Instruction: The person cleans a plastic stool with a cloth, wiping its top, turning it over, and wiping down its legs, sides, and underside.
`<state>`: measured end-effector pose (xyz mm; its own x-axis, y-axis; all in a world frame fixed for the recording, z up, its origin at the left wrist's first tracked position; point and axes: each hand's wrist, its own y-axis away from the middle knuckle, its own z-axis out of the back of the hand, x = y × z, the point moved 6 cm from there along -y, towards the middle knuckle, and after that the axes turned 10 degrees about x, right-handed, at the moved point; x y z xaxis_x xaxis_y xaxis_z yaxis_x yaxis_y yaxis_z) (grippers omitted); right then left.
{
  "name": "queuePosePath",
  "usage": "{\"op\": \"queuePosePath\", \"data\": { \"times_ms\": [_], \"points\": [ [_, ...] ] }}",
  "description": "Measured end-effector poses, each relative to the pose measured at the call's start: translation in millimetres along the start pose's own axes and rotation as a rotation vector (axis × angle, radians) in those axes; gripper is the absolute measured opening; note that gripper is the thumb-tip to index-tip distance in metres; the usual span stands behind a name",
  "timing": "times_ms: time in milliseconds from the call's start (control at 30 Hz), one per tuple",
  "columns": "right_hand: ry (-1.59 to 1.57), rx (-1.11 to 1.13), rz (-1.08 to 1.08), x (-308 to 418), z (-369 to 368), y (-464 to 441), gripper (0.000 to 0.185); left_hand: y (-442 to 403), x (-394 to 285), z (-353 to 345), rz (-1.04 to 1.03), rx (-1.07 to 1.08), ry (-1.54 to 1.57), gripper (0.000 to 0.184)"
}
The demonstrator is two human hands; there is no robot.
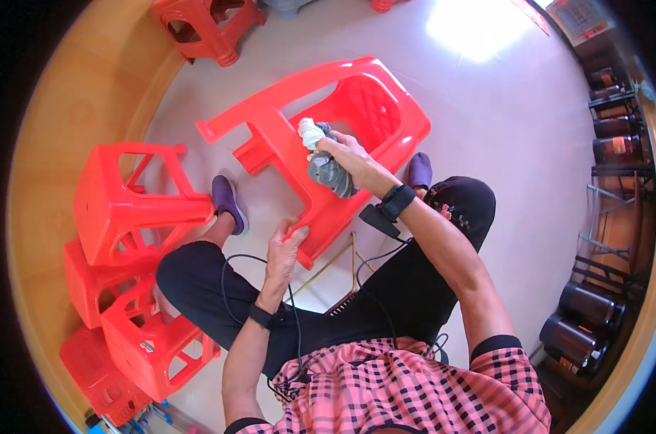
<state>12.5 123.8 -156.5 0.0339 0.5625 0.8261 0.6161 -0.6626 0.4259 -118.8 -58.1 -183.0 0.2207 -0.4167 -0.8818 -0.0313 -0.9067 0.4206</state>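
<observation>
On the stool (292, 155) held by the left hand (282, 251), grey cloth (327, 172) is clutched by the right hand (355, 159), wiping seemingly unfinished.

The stool (293, 159) lies on its side on the floor (516, 145), in front of the person (407, 390). The cloth (329, 170) is on the stool, under the right hand (353, 158). The left hand (283, 253) is on the stool's near end. The left shoe (225, 197) is left of the stool. The right shoe (419, 171) is between the stool and the right knee (465, 206). More stools (125, 333) are bunched at the left, near the wall (75, 94). A far stool (216, 47) is ahead, by that wall. Jars (588, 304) are along the right side, well away from the stool.
</observation>
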Motion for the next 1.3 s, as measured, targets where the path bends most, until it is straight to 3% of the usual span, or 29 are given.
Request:
{"op": "queuePosePath", "data": {
  "times_ms": [67,233,300,433,467,533,633,867,1033,1100,1233,1300],
  "points": [
    [0.009,0.017,-0.014,2.3,-0.2,-3.2,0.031,0.2,-2.0,-5.3,-0.023,-0.036,-0.084,0.033],
    [0.177,0.055,-0.062,9.5,-0.9,-29.2,0.035,-4.7,-3.7,-3.6,-0.075,-0.015,-0.063,0.028],
    [0.830,-0.155,0.145,45.2,-7.6,-38.3,0.037,-7.1,-3.9,-2.1,-0.085,-0.016,-0.056,0.029],
    [1.086,-0.259,0.484,89.2,-49.7,-70.3,0.036,-6.0,-8.9,-2.0,-0.143,-0.044,-0.171,0.029],
    [1.087,-0.258,0.483,90.3,-53.0,-83.1,0.036,-4.8,-10.3,-3.5,-0.137,-0.038,-0.206,0.028],
    [1.194,-0.132,0.679,82.2,-66.4,-103.0,0.031,-7.1,-2.7,2.2,-0.159,-0.088,-0.171,0.029],
    [1.296,-0.048,0.691,72.7,-73.9,-105.1,0.029,-8.9,-0.7,5.8,-0.181,-0.156,-0.107,0.032],
    [1.241,0.072,0.655,39.4,-55.0,-4.0,0.026,-14.8,-3.8,13.6,0.000,-0.241,-0.195,0.049],
    [1.294,-0.226,0.478,11.6,-54.7,57.5,0.030,-8.3,8.0,-1.1,-0.045,-0.241,-0.203,0.055],
    [1.243,-0.250,0.456,-3.6,-56.5,66.6,0.031,-7.5,20.5,0.4,-0.031,-0.240,-0.153,0.055],
    [1.069,-0.113,0.431,-32.7,-82.6,97.4,0.033,-21.4,31.4,16.3,-0.034,-0.245,0.046,0.057],
    [0.911,0.065,0.431,-56.9,-106.0,110.1,0.034,-51.5,52.0,31.0,-0.008,0.025,0.611,0.057]
  ]
}}
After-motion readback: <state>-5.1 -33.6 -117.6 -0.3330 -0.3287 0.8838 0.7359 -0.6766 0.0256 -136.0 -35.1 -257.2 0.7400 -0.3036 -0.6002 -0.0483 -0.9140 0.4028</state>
